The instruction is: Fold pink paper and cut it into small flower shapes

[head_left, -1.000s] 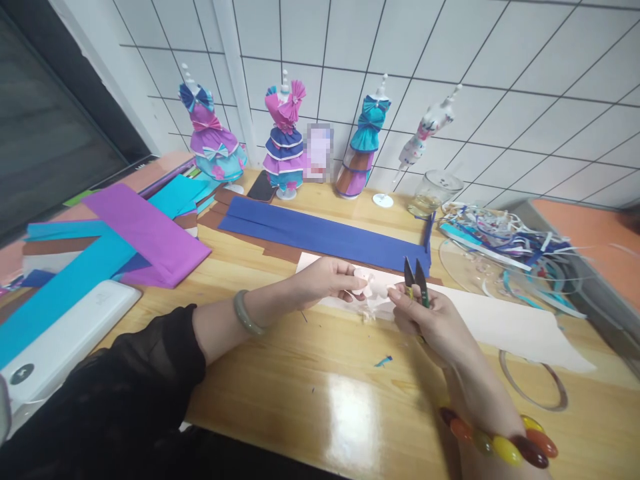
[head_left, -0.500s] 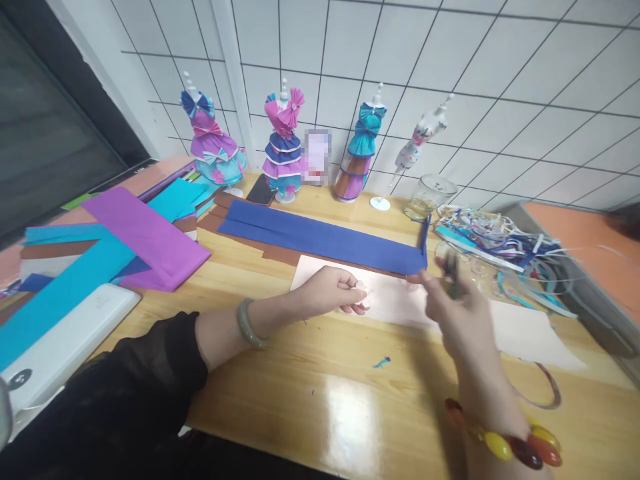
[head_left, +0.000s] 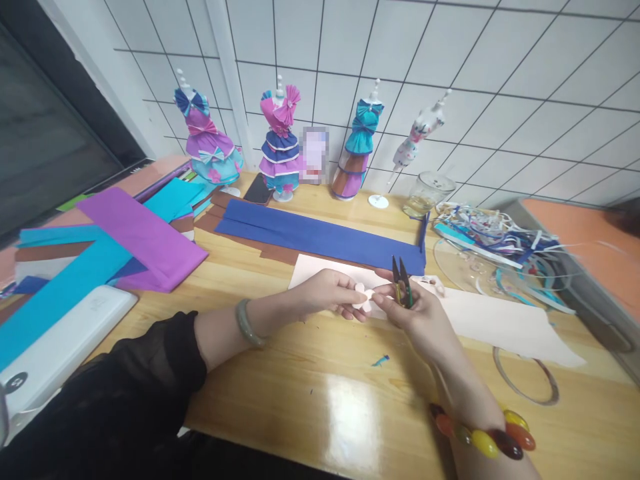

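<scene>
Between the thumb and fingers of my left hand (head_left: 333, 291) is a pale pink paper flower (head_left: 364, 293), its petals showing at the fingertips. My right hand (head_left: 417, 313) is closed around thread snips (head_left: 403, 283), their dark blades apart and pointing up and away. The right thumb and a fingertip also touch the flower's right edge. Under both hands lies a long pale pink strip (head_left: 505, 327). Just behind the right hand, small pale pink pieces (head_left: 430, 285) rest on that strip. Much of the snips' handle is hidden in the palm.
Beyond the hands lies a dark blue strip (head_left: 320, 233). Dressed mini mannequins (head_left: 213, 143), a bare one (head_left: 420, 137) and a glass jar (head_left: 430, 193) line the wall. At right sits a pile of scraps (head_left: 505, 240); at left, folded purple material (head_left: 145, 237) and a white device (head_left: 75, 337).
My right hand has moved left, bringing the snips beside my left hand, and its fingertips now meet the pink flower. The left hand has hardly moved.
</scene>
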`<state>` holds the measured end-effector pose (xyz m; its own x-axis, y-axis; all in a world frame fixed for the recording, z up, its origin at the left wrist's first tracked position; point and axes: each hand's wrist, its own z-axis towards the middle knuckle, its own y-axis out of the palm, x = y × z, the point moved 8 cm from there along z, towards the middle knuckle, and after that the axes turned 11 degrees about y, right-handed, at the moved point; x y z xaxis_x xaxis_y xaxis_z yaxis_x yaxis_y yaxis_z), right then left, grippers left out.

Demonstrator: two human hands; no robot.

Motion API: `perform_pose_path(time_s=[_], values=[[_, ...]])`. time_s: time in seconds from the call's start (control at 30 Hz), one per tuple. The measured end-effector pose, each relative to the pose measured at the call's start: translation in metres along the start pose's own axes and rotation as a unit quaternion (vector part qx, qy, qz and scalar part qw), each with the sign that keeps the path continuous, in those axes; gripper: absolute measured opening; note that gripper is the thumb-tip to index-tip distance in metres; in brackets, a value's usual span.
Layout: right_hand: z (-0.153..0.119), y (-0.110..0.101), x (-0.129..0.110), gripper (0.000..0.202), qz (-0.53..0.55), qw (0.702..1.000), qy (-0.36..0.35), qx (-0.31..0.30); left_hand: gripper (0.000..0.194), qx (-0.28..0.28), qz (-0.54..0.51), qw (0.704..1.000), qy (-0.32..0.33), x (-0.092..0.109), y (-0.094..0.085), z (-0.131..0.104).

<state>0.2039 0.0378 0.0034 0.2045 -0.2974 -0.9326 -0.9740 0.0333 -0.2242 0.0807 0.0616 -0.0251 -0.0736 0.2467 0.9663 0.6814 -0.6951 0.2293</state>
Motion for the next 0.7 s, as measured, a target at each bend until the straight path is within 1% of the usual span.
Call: perform_pose_path(time_s=[0.07, 0.13, 0.33, 0.43, 0.57, 0.63, 0.7], values=[[0.0, 0.002, 0.003, 0.051, 0.04, 0.999, 0.022, -0.016, 0.026, 0.002, -0.001, 1.0, -0.001, 0.001, 0.0, -0.001], [-0.002, 0.003, 0.003, 0.049, 0.062, 0.997, 0.028, -0.019, 0.027, 0.006, -0.001, 1.0, 0.004, 0.002, 0.001, -0.001], [-0.002, 0.008, 0.001, 0.046, 0.013, 1.0, 0.011, -0.011, 0.026, -0.007, 0.016, 1.0, 0.003, -0.005, 0.002, 0.0], [0.001, 0.004, 0.004, 0.048, 0.038, 0.999, 0.009, -0.003, 0.029, -0.006, -0.026, 1.0, -0.007, -0.006, 0.0, 0.001], [0.003, -0.002, 0.007, 0.049, 0.056, 0.998, 0.004, 0.027, 0.037, 0.033, -0.108, 0.994, -0.008, -0.001, -0.004, 0.001], [0.003, -0.003, 0.006, 0.049, 0.059, 0.998, -0.002, 0.031, 0.043, 0.04, -0.111, 0.993, -0.015, 0.0, -0.004, 0.0], [0.003, -0.002, 0.006, 0.049, 0.057, 0.998, -0.005, 0.03, 0.047, 0.03, -0.085, 0.996, -0.014, 0.0, -0.001, -0.001]])
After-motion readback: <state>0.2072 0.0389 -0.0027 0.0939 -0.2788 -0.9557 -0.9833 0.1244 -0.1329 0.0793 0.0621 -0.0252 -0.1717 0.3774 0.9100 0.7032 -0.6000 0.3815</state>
